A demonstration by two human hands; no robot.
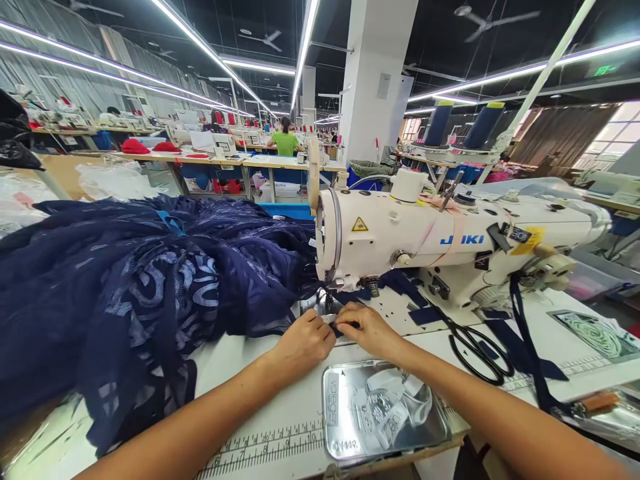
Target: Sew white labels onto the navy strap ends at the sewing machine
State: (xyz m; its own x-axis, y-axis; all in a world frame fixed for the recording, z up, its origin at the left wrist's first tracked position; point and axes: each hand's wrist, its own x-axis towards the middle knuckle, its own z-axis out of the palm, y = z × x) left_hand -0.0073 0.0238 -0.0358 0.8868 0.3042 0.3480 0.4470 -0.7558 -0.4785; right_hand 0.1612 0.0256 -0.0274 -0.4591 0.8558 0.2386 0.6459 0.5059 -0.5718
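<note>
My left hand (306, 340) and my right hand (369, 328) meet just in front of the needle area of a white sewing machine (390, 230). A small white label (328, 319) shows between them, and the fingertips of my right hand pinch at it. My left fingers are closed at the edge of the navy garment (260, 267), and the hand partly hides what is in them. The garment, sheer with a pale swirl pattern, is heaped left of the machine. Below my hands lies a metal tray (333, 437) with several white labels (383, 410).
Black scissors (480, 350) lie right of my right forearm, near navy fabric scraps (525, 347). A measuring tape (270, 448) runs along the table's front edge. Green elastic (593, 333) rests at the far right. Thread cones (483, 127) stand behind; a person in green (285, 141) sits farther back.
</note>
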